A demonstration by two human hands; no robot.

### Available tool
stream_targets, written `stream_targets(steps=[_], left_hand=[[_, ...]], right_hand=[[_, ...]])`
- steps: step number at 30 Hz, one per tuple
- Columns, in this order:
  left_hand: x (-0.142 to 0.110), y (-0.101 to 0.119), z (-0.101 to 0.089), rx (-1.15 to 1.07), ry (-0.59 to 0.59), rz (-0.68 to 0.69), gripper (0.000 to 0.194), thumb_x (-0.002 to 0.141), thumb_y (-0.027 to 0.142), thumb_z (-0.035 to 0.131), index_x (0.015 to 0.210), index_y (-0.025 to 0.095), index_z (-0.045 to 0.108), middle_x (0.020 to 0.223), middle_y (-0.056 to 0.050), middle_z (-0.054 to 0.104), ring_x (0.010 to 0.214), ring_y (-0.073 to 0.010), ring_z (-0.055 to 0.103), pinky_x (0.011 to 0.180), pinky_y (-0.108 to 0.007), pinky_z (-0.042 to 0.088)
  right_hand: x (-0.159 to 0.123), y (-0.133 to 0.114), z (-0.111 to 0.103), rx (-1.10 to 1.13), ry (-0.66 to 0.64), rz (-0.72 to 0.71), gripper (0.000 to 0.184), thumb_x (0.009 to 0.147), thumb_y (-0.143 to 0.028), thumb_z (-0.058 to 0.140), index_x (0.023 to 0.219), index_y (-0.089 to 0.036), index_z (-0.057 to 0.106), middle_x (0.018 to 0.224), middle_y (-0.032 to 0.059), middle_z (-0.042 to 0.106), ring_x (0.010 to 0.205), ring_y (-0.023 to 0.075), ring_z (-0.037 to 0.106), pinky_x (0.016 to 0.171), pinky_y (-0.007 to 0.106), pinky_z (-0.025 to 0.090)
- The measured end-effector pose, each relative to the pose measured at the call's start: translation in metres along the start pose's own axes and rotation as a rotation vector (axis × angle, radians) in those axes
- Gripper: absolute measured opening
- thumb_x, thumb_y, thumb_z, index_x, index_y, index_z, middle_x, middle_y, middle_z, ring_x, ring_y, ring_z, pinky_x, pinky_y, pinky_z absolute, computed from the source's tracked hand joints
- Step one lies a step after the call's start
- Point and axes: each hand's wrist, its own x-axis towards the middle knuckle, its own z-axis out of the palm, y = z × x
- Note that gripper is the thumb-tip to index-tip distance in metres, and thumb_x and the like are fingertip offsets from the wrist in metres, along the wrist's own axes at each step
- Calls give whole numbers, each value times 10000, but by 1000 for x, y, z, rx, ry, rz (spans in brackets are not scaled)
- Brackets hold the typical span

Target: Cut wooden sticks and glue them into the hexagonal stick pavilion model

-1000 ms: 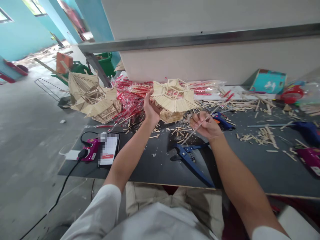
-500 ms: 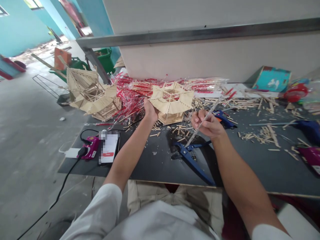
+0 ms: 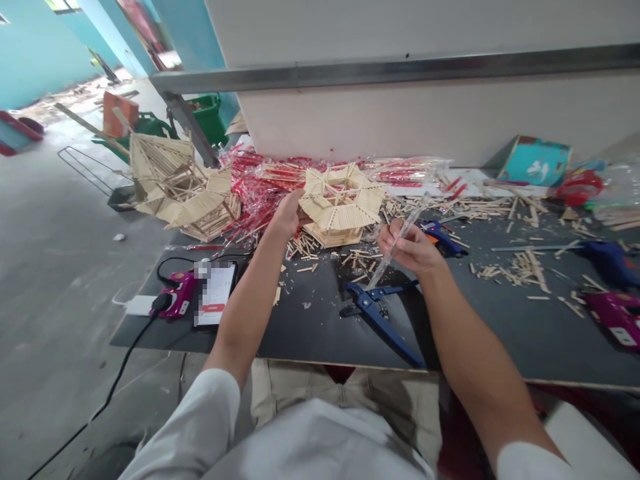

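Note:
A model of pale wooden sticks [image 3: 345,207], with a flared star-shaped roof over a many-sided base, rests on the dark table. At its left edge is my left hand [image 3: 287,215], close against the roof; most of its fingers are hidden, so I cannot tell whether it grips. My right hand [image 3: 410,247] pinches a clear plastic ruler [image 3: 413,215], tilted, between thumb and fingers. The ruler's lower end is over a blue cutter tool [image 3: 383,327] lying on the table. Behind the right hand lies a blue glue gun [image 3: 443,239].
A larger stick model [image 3: 185,193] stands on the left. Red-and-clear plastic packets of sticks [image 3: 260,187] line the wall. Cut stick pieces [image 3: 520,270] are scattered about. A phone [image 3: 216,297], a purple power strip [image 3: 180,293], another blue tool [image 3: 607,260] and a teal box [image 3: 537,161] are also there.
The wooden stick model has come down from a tilted hold to rest level on the table. My left hand has shifted slightly left. The ruler has turned its flat side more into view.

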Motion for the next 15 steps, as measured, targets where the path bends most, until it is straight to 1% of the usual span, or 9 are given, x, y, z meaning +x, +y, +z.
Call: stream_targets(steps=[2,4,6,8,10,12,15], left_hand=[[-4,6,-9,236,-33,29,300,934,483,566,1000,207,662,757,-52,723,625,-209,706,672,-338,589],[-11,14,-21,409,-35,74,314,925,503,614,942,197,682,789,-64,721,647,-223,710,677,-350,566],[-19,24,-33,536,1,151,326,892,506,697,814,190,680,754,-59,689,700,-237,702,700,-340,529],[-25,31,-40,678,62,279,299,868,471,739,786,188,688,741,-51,678,812,-245,686,776,-329,511],[-27,34,-42,844,99,444,278,890,458,704,852,183,711,817,-56,717,890,-240,670,844,-330,505],[-25,30,-41,948,86,553,279,910,447,661,932,175,719,933,-72,751,916,-233,670,880,-347,507],[-18,20,-38,968,39,574,325,881,435,700,1071,171,703,1026,-90,752,931,-242,675,900,-382,516]], right_hand=[[0,0,-1,9,32,-2,310,774,-333,911,847,-223,631,789,-16,514,722,131,540,630,244,478],[0,1,-2,18,62,-4,305,780,-329,909,855,-223,633,797,-17,517,722,124,537,635,237,476],[0,2,-3,24,86,-2,300,781,-322,909,864,-221,639,804,-17,518,726,120,539,635,232,476],[1,4,-4,29,104,2,304,772,-318,916,867,-219,644,809,-18,519,725,116,538,631,228,479],[2,5,-5,33,123,6,316,756,-322,927,870,-220,650,819,-19,527,719,111,539,616,222,480],[2,5,-4,34,142,9,329,737,-325,938,879,-221,661,868,-11,561,724,105,552,605,216,485],[2,1,-2,32,165,16,340,721,-328,944,889,-217,671,983,9,614,745,99,580,608,217,505]])
